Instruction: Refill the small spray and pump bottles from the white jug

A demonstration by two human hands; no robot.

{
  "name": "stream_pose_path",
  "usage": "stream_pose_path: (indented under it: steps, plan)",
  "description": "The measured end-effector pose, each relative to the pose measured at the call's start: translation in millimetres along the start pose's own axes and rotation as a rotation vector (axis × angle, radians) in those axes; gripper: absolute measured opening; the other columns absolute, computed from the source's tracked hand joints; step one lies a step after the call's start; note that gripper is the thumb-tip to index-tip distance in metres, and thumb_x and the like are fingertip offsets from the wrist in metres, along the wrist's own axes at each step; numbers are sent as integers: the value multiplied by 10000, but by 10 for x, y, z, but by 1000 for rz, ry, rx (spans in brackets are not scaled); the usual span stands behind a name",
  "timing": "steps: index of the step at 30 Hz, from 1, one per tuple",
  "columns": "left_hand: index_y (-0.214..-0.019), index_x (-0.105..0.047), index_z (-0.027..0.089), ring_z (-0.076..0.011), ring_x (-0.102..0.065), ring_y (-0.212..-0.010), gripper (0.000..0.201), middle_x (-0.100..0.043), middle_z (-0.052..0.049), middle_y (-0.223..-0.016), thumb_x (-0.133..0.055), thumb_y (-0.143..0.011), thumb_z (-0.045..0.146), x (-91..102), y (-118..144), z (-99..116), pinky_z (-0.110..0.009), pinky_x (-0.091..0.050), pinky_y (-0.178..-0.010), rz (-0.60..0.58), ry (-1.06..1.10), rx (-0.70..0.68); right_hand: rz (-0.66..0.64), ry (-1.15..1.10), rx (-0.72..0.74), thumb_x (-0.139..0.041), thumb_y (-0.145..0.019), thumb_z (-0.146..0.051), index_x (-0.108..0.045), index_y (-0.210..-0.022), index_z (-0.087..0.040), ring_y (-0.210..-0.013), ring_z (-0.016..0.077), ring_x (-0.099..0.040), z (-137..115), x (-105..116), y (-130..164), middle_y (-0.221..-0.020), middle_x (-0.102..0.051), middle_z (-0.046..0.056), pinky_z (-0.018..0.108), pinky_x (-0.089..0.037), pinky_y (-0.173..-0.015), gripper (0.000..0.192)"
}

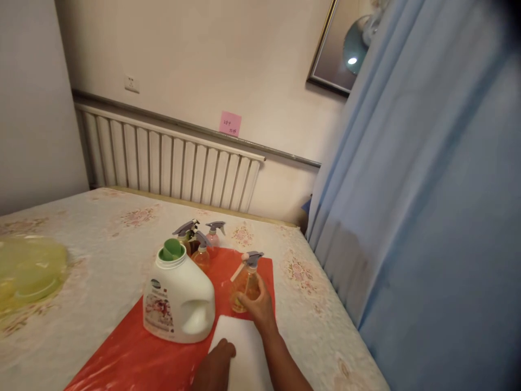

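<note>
Gripping: the right hand [255, 305] has its fingers closed around the lower body of a small spray bottle [246, 282] filled with orange liquid.
Spray bottle: upright on the red sheet [134, 355], near that sheet's far right corner, its grey trigger head pointing left.
Left hand: the left hand [215, 365] lies at the bottom edge of the view, fingers curled down onto the near left part of a white pad [246, 347]; whether it grips the pad or only presses on it cannot be told.
White pad: flat on the red sheet, just in front of the held bottle and right beside the jug.
Jug: a white detergent jug [179, 301] with a green cap stands on the red sheet, left of the right hand and apart from it.
Other bottles: three more spray bottles [200, 244] with grey heads stand close together behind the jug, at the far edge of the red sheet.
Surface: the red sheet lies on a pale flowered cover [101, 239].
Left edge: a blurred yellow-green plastic thing [28, 271] lies well apart from the hands.
Background: a white radiator [171, 163] along the wall, a pink note [230, 123] above it, a blue curtain [427, 217] at right.
</note>
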State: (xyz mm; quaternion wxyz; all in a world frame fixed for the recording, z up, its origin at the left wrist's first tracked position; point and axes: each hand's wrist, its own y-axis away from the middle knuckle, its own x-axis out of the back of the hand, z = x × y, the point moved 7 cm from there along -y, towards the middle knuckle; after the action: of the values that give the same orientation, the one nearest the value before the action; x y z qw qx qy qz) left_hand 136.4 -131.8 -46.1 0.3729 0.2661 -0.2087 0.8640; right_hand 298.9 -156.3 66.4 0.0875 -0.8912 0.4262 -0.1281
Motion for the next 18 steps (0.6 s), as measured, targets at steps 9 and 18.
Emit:
stream_pose_path:
  steps: [9,18]
  plan:
    - [-858,-588,213,-152,-500,-503,350,-545,45,-630,-504,-810,549,508,-144,210,-254,-370,-500,102,552,195,-365,-439,-126,-879,-584,-427,-591,-1260,-220,-1065,306,-643,-220,262,837,-1123,-699,88,461,-473,-965,763]
    - [-1151,-655,212,-193,-640,-842,386,-728,-56,-1024,-663,-852,456,853,64,1091,-280,-479,-760,-173,1104,153,-648,-641,-266,-922,-508,-411,-664,-1146,-172,-896,229,-661,-310,6,1460,-978,-711,67,354,-451,-849,728]
